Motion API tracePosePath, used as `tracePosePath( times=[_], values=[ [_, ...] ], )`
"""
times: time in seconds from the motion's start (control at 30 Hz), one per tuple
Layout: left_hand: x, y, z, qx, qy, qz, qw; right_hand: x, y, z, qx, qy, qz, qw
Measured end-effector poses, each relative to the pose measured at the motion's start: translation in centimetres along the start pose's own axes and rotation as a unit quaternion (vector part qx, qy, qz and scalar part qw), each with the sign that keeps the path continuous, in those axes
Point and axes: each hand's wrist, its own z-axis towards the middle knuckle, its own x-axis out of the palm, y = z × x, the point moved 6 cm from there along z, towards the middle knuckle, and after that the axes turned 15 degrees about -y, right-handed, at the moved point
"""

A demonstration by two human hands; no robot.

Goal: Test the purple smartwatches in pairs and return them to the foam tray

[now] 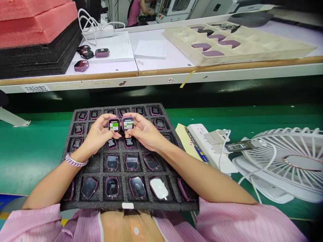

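Note:
My left hand pinches a purple smartwatch body whose screen is lit green and white. Right beside it, my right hand grips a second smartwatch body with a similar lit screen. Both are held over a dark grey foam tray divided into square pockets. Watch bodies lie in most pockets; those in the far rows, such as one smartwatch, show white text on black. Nearer rows have dark screens, and one watch reflects white. My hands and forearms hide some pockets.
On the shelf behind are stacked red foam and black foam trays, loose watches, papers and a cream tray of purple and black pieces. A power strip with cables and a white fan stand at right. Another person sits far back.

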Motion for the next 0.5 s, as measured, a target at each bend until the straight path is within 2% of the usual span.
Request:
tracePosePath(
  times=[0.2, 0.5],
  values=[
    [0.14, 0.03, -0.20, -0.047, 0.007, -0.020, 0.999, -0.16, -0.38, 0.24, 0.038, -0.018, 0.038, 0.998],
    [0.38, -0.24, -0.53, -0.054, 0.011, -0.027, 0.998, -0.25, -0.26, 0.08, 0.037, -0.031, 0.041, 0.998]
  ],
)
